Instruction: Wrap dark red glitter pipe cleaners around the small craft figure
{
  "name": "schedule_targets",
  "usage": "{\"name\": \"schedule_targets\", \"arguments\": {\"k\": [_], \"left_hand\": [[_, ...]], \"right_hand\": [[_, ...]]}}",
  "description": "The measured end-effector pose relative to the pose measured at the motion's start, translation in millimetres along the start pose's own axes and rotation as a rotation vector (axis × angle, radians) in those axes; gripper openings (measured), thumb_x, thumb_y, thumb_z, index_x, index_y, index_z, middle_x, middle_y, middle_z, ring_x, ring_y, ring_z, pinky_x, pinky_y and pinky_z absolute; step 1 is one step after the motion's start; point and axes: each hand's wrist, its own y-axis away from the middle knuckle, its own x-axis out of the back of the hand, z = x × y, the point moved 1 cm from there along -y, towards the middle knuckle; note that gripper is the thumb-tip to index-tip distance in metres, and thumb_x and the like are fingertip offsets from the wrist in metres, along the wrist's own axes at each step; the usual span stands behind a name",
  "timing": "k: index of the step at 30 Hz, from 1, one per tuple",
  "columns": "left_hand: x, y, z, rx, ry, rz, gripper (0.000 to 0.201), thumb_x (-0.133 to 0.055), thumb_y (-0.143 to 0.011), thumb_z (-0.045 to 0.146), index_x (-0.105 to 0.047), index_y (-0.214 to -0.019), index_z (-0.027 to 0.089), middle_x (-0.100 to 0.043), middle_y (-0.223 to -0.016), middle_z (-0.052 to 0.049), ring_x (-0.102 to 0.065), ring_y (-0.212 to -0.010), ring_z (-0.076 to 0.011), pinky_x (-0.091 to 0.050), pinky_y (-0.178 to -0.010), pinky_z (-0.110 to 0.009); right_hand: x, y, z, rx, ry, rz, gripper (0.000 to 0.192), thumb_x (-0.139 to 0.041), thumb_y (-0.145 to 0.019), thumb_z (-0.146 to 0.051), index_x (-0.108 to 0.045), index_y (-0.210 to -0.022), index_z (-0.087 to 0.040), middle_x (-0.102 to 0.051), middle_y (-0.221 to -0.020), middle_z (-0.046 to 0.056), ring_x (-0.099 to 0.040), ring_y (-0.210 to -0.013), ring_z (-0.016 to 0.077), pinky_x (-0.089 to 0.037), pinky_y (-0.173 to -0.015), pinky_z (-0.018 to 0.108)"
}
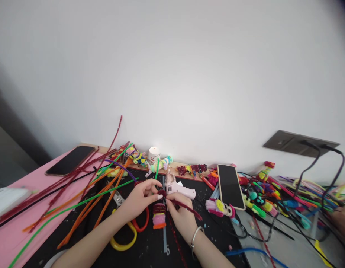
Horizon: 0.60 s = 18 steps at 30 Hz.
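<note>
Dark red and fuzzy, the pipe cleaner [183, 207] is sitting low in the middle of the frame, over the black mat [150, 245]. The left hand [139, 199] is pinching its coiled end [161, 193] between thumb and fingertip, while the right hand [181, 216] is gripping the straight tail. It is looking light, soft-piled and easily bent, so holding close beside the coil is probably giving the best control.

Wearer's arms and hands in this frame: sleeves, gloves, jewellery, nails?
Both forearms are bare, no sleeves in view, no gloves. The right hand has a thin silver bangle at the wrist. The left hand shows no jewellery; a pale polished nail is visible on one fingertip.
</note>
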Motion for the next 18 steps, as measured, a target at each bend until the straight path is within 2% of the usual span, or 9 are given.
{"name": "schedule_targets", "arguments": {"k": [18], "left_hand": [[-0.3, -0.3, 1.1, 0.002, 0.004, -0.010, 0.024, -0.069, -0.078, 0.024, -0.063, -0.100, 0.018, -0.057, -0.070, 0.006, -0.053, -0.064, -0.0128, -0.040, -0.063, -0.026]], "right_hand": [[0.2, 0.1, -0.2, -0.024, -0.021, -0.002, 0.018, -0.060, -0.088, -0.013, -0.070, -0.073, -0.018, -0.072, -0.070, 0.003, -0.066, -0.062, 0.0169, -0.051, -0.062, 0.024]]}}
